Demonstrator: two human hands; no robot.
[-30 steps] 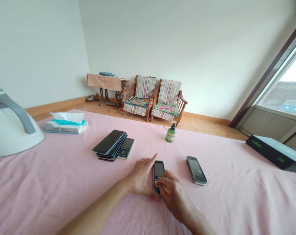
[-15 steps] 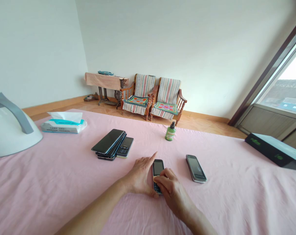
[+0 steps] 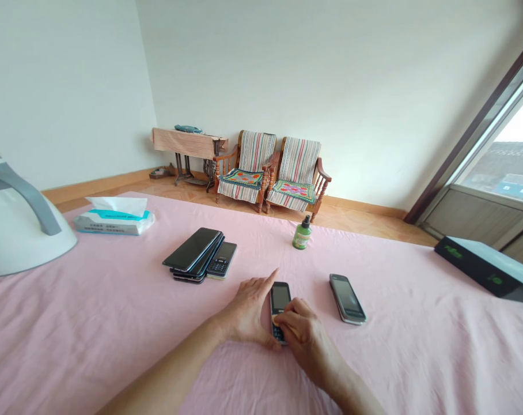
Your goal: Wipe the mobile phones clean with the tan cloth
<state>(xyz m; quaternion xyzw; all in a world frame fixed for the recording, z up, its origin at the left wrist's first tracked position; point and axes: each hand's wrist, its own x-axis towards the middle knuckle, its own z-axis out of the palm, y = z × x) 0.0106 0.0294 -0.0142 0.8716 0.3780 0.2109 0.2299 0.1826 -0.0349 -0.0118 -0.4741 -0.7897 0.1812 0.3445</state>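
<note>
A dark keypad mobile phone [image 3: 281,295] lies face up on the pink cloth in front of me. My left hand [image 3: 249,311] holds it along its left side, thumb at the lower end and index finger stretched past the top corner. Over its keypad, my right hand [image 3: 303,328] is closed in a pinch on a small orange-tan piece [image 3: 276,319], mostly hidden by the fingers. To the right rests a grey touchscreen phone [image 3: 348,298], apart from both hands. Left of my hands are a stack of dark smartphones [image 3: 193,250] and another keypad phone [image 3: 222,260] beside it.
A green spray bottle [image 3: 302,233] stands toward the far edge of the pink cloth [image 3: 400,357]. At left are a tissue pack [image 3: 114,221] and a white kettle [image 3: 23,230]; a black box [image 3: 488,270] sits at right. Two wooden chairs [image 3: 294,173] stand beyond.
My right hand's pinching fingers have shifted very slightly on the phone's keypad. The left hand keeps its hold, and the phone stays in place.
</note>
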